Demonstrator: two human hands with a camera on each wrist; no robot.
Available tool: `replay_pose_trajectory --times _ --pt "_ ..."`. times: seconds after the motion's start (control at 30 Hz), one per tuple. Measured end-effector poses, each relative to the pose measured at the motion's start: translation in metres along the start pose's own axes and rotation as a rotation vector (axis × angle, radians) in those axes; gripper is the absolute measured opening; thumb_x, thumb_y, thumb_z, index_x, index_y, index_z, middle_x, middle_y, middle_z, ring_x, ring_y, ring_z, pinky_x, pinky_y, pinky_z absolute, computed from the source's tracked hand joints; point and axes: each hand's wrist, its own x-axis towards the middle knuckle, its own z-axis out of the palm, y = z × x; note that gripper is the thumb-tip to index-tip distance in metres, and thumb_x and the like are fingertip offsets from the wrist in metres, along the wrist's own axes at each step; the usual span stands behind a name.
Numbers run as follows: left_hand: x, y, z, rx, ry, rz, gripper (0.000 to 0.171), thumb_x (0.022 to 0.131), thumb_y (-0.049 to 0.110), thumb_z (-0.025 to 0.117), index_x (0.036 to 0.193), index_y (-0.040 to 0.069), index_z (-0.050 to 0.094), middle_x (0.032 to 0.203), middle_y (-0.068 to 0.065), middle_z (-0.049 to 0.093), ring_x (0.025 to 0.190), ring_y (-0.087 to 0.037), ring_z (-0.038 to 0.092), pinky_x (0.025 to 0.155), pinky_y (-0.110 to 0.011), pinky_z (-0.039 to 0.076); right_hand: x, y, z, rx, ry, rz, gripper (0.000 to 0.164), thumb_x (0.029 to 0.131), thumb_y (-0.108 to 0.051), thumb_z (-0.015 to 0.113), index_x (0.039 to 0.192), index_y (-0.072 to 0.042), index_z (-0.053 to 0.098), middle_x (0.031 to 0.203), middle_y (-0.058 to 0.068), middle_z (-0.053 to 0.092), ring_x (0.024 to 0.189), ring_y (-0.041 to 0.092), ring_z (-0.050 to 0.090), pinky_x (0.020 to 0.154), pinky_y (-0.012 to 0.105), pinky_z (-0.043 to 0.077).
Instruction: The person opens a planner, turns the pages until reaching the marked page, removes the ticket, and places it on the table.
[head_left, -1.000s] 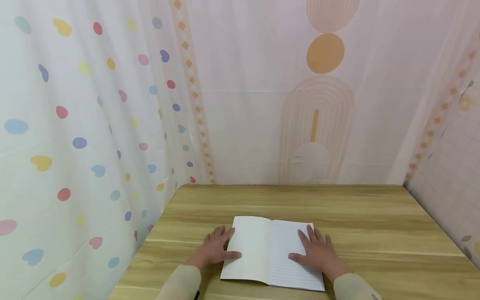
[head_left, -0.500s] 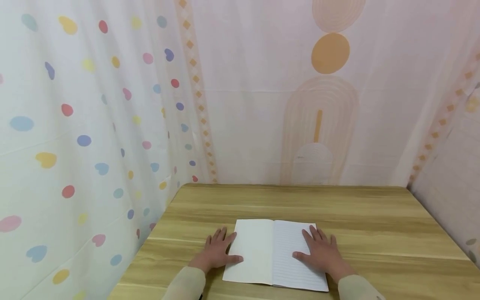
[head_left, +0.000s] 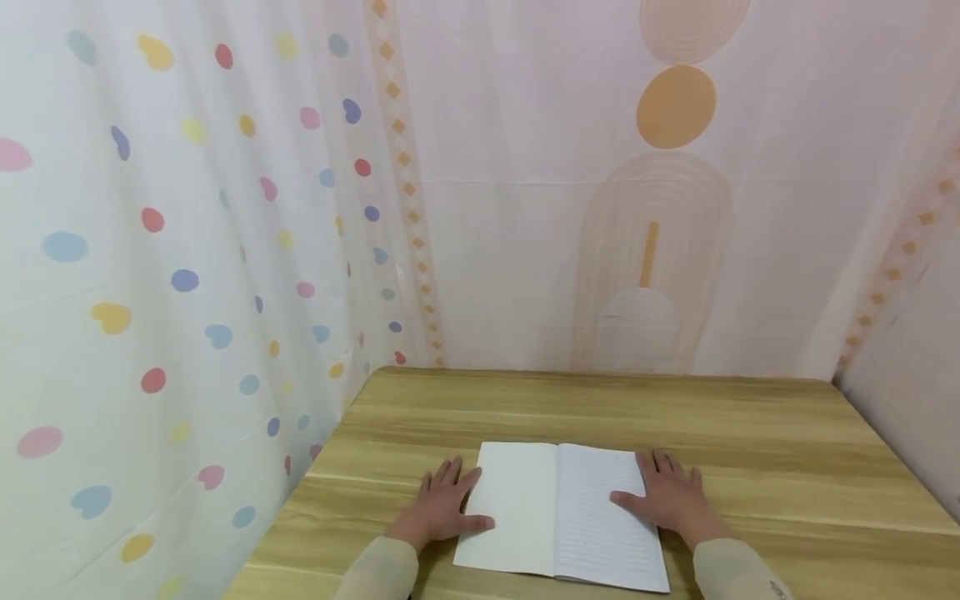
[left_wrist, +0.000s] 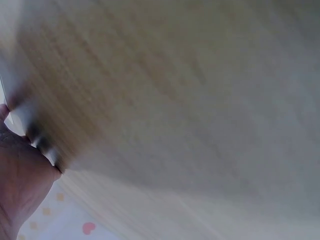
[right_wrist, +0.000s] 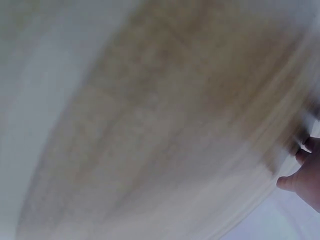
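Note:
An open notebook (head_left: 525, 508) lies flat near the front of the wooden table, its left page blank and its right page lined. My left hand (head_left: 444, 507) rests at the notebook's left edge with fingers spread, the thumb over the blank page. At the opposite edge my right hand (head_left: 675, 500) lies with fingers spread, its thumb reaching onto the lined page. In the left wrist view the left hand (left_wrist: 22, 175) shows at the lower left, fingertips down at the tabletop. The right wrist view has part of the right hand (right_wrist: 305, 177) at its right side.
The wood-grain table (head_left: 600, 400) extends behind and to both sides of the notebook. A curtain with coloured dots (head_left: 187, 333) hangs along the left, and a pale patterned curtain (head_left: 510, 250) stands behind the table's far edge.
My right hand has slid outward to the right, so less of it covers the lined page. The left hand stays at its edge. The whole head view has shifted slightly.

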Motion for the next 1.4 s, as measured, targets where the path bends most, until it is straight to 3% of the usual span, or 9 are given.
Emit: replay_pose_trajectory --times 0.37,1.03,1.4 --pt "-0.0011 -0.0019 0.0015 -0.025 0.008 0.018 0.095 0.084 0.063 0.069 0.154 0.008 0.036 0.159 -0.03 0.016 0.147 -0.048 0.01 0.113 -0.066 0.005 0.0039 0.0011 -0.0054 -0.027 -0.01 -0.009 0.1 0.082 -0.071 0.063 0.146 0.004 0.043 0.146 0.038 0.034 0.134 0.059 0.029 0.102 0.079 0.014" --pt "-0.0022 -0.0026 0.0005 -0.013 -0.019 0.002 0.096 0.085 0.063 0.067 0.156 0.008 0.031 0.161 -0.026 0.013 0.148 -0.045 0.008 0.114 -0.065 0.004 0.0018 -0.0044 -0.0081 -0.003 -0.025 -0.009 0.099 0.083 -0.069 0.064 0.147 0.003 0.042 0.146 0.041 0.031 0.133 0.061 0.027 0.101 0.078 0.019" --pt "-0.003 -0.0032 0.0023 -0.021 -0.024 0.0 0.097 0.084 0.065 0.066 0.156 0.009 0.031 0.161 -0.026 0.012 0.148 -0.045 0.007 0.114 -0.064 0.004 0.0041 -0.005 -0.0015 0.047 0.056 -0.081 0.079 0.084 -0.056 0.072 0.138 -0.002 0.056 0.143 0.036 0.039 0.133 0.058 0.031 0.103 0.075 0.018"
